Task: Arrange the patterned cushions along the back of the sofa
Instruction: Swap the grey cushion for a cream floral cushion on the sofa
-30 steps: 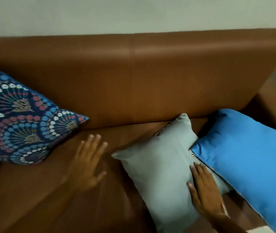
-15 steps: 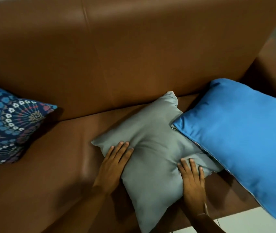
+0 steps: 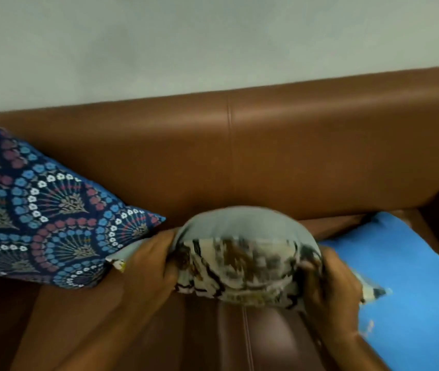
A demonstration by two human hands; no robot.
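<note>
Both hands are clamped on the grey-backed cushion (image 3: 245, 253), the left hand (image 3: 151, 261) gripping one end and the right hand (image 3: 330, 285) the other, so the cushion is squeezed into a bulging roll between them. It is held just above the seat of the brown sofa (image 3: 320, 156), close to the backrest, with its plain grey side turned up and away and a cream, brown and black print showing on the side facing the person; the grip at both ends looks chosen so the cushion can be turned over and its patterned face brought to the front. Beyond the left hand, the navy fan-patterned cushion (image 3: 47, 210) is already propped on one corner against the backrest, one of its corners nearly touching the held cushion. Beyond the right hand, the blue cushion (image 3: 405, 277) is lying lower on the seat, partly behind the wrist, and seems not yet set upright. The held cushion is blurred, so its print cannot be made out in detail. No brand, label or readable writing is to be seen anywhere.
</note>
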